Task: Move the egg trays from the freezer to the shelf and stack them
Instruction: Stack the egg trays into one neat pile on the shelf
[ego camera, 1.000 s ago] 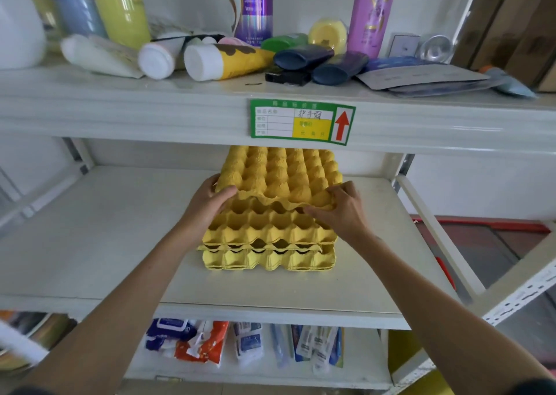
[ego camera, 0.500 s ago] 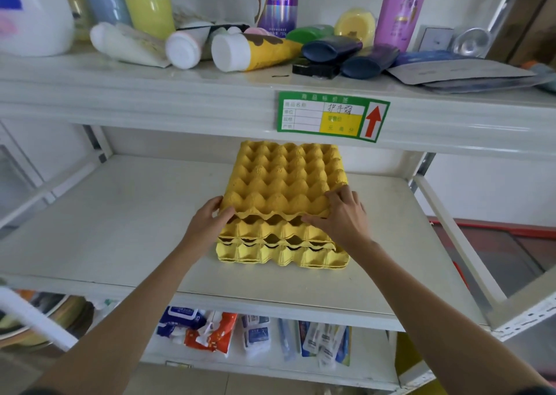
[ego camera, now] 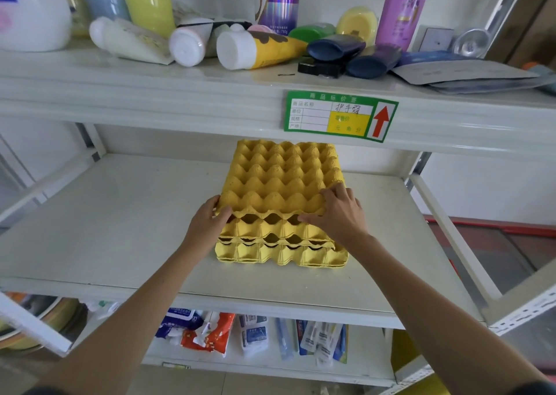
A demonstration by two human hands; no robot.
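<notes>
A stack of yellow egg trays (ego camera: pixel 281 251) sits on the middle white shelf (ego camera: pixel 105 229). The top egg tray (ego camera: pixel 282 178) lies bumps-up on the stack, its near edge slightly raised. My left hand (ego camera: pixel 207 224) grips that tray's near left corner. My right hand (ego camera: pixel 337 214) grips its near right corner, fingers on top and thumb under the edge. The far part of the stack is hidden under the top tray.
The upper shelf (ego camera: pixel 150 93) hangs low over the trays, crowded with bottles and tubes (ego camera: pixel 255 48), and carries a green price label (ego camera: pixel 340 114). Packets (ego camera: pixel 255 334) fill the lower shelf. A slanted metal brace (ego camera: pixel 445 235) stands at the right.
The top tray has sunk lower onto the stack and slid a little deeper into the shelf, both hands staying on its near corners. The camera has shifted slightly left.
</notes>
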